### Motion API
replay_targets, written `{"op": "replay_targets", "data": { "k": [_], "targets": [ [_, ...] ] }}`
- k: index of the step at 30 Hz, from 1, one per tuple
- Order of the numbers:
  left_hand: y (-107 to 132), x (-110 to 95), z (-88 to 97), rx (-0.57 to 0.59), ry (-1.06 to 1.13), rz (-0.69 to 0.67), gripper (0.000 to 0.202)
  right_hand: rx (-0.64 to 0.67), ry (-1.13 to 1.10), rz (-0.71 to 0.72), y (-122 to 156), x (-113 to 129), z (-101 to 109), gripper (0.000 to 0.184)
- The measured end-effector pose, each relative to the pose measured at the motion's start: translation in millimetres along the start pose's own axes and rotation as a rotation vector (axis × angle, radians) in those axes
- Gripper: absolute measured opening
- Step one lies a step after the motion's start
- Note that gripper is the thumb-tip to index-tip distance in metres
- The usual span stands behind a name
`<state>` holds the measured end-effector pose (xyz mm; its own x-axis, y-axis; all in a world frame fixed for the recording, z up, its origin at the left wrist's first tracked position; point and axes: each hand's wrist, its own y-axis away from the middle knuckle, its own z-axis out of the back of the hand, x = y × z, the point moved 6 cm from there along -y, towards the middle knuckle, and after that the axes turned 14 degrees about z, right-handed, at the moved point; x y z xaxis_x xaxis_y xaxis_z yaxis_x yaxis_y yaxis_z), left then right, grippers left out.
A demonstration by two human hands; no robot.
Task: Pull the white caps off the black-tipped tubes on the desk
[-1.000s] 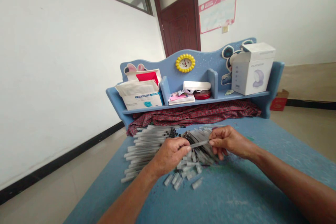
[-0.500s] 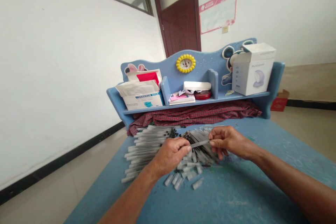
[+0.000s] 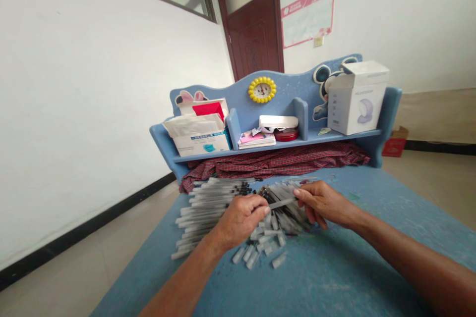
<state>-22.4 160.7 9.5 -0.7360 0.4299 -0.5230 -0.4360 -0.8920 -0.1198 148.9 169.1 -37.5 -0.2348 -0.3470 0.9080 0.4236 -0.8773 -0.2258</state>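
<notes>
A translucent, whitish pen [image 3: 281, 203] is held between my two hands, tilted slightly up to the right. My left hand [image 3: 243, 219] is closed around its left end, thumb and forefinger pressed together. At the other end, my right hand [image 3: 323, 202] pinches the tip with thumb and forefinger. Left of my hands lies a row of similar pens [image 3: 203, 218] with black ends pointing right. A looser pile of translucent pen parts [image 3: 286, 193] with dark tips lies behind and below the held pen. Short clear pen caps [image 3: 253, 259] are scattered nearer me.
Everything lies on a blue table [image 3: 334, 277]. Along its back stands a blue shelf [image 3: 278, 148] carrying a mask box [image 3: 201, 138], papers [image 3: 256, 139], a white carton [image 3: 357, 101] and a yellow flower clock [image 3: 262, 90]. A checked cloth [image 3: 282, 161] is bunched beneath the shelf.
My right hand's fingers have shifted their grip at the pen's right end, the curled fingers dropping lower. My left hand and the pen have barely moved.
</notes>
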Motion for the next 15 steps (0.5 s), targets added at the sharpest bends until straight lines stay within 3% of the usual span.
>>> {"op": "replay_targets", "data": {
  "k": [6,12,15],
  "targets": [
    [-0.5,2.8,-0.9,-0.001,-0.007,-0.001,0.023,0.015,-0.112,0.021,0.6,2.0,-1.5,0.034],
    [-0.5,0.3,-0.6,-0.002,0.003,0.002,0.022,-0.008,0.055,0.015,0.4,-3.7,0.8,0.044],
    [-0.4,-0.2,-1.0,0.005,0.007,0.002,0.022,0.007,0.014,0.022,-0.2,-2.9,-0.1,0.038]
  ]
}}
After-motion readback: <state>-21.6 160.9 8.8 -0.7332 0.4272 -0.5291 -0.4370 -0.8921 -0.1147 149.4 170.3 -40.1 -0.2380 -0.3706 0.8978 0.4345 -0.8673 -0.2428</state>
